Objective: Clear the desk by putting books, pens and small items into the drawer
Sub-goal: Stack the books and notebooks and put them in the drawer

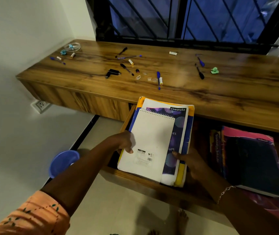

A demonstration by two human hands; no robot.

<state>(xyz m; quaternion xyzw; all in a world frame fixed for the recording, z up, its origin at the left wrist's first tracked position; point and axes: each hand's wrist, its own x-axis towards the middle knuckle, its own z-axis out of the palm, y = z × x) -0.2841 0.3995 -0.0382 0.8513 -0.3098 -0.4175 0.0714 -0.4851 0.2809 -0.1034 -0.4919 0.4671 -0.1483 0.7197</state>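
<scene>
While your left hand (125, 143) and right hand (191, 160) clamp the stack of notebooks (155, 139) over the open drawer (135, 180), the pens (158, 80) lie apart on the desk (237, 99).
Your left hand grips the stack's 9 o'clock edge, thumb on the white spiral pad (145, 133); your right hand grips the 3 o'clock edge, thumb on the purple cover (177, 128); gripping both sides likely keeps the loose pile squared; it tilts, far end raised; other books (250, 158) fill the drawer at 3 o'clock, so this end seems chosen; at 12 o'clock pens, small tubes (131, 62) and a black charger (112, 72) scatter the wood-grain desk below a barred window (203, 19); a blue bowl (62, 162) sits on the floor (118, 209) at 8 o'clock.
</scene>
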